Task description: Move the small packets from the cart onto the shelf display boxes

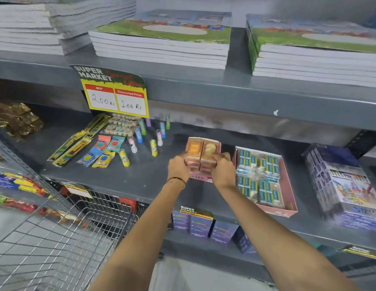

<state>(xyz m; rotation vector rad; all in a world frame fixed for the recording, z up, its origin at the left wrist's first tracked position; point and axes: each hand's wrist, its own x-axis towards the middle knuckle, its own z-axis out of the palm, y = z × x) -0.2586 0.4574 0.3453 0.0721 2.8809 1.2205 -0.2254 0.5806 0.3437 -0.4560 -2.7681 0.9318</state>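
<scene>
Both hands, left hand (178, 166) and right hand (222, 168), clamp pink packets (200, 162) into the pink display box (201, 178); next, probably back to the cart (63, 234).

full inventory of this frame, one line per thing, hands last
notebook stacks: several, white pages with green covers, top shelf
price sign: one, yellow and red, hanging from top shelf edge
small tubes: about ten, mixed pastel, standing mid-shelf
flat packets: four, orange, teal, blue, yellow, left of tubes
pink display box: one, holds orange and pink packets, shelf centre
second pink box: one, holds blue-and-white packets, right of the first
blue box: one, far right
purple boxes: several, lower shelf
cart: one, wire, lower left
left hand: on the packets in centre box, bangle on wrist
right hand: same packets, other side
</scene>
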